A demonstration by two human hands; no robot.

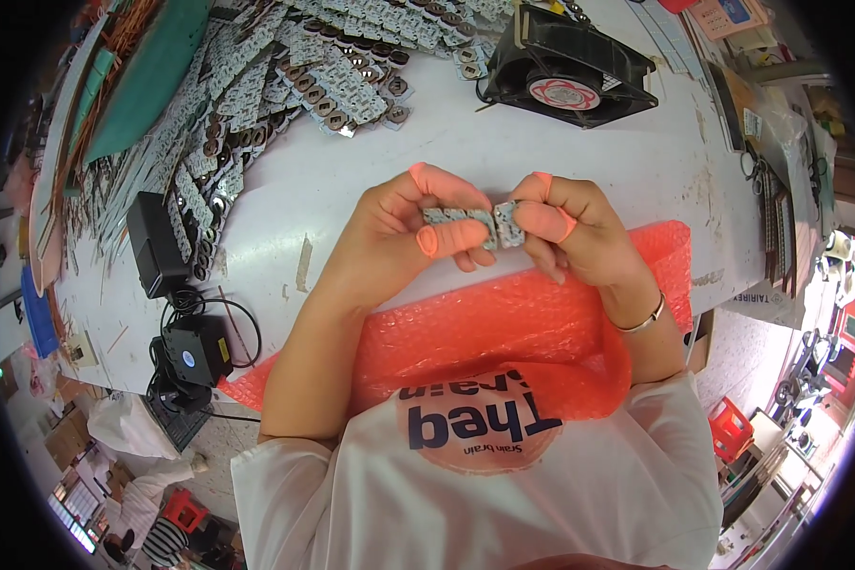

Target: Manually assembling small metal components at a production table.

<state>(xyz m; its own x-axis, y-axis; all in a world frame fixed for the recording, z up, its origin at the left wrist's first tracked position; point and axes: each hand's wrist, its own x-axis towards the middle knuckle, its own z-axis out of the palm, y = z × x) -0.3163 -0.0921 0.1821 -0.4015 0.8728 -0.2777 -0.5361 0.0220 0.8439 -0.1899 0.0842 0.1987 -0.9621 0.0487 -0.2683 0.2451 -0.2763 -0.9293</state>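
Grey-white circuit-board pieces (pixel 506 226) sit clamped between the fingers (pixel 449 185) of left hand (pixel 396 223) and right hand (pixel 582 226); joined or not, can't tell. Probably light, stiff, brittle: best pinched by edges.

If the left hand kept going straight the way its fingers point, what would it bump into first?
Probably the small board piece held in the right hand, just beyond the board strip in the left hand; whether the two already touch is hard to tell.
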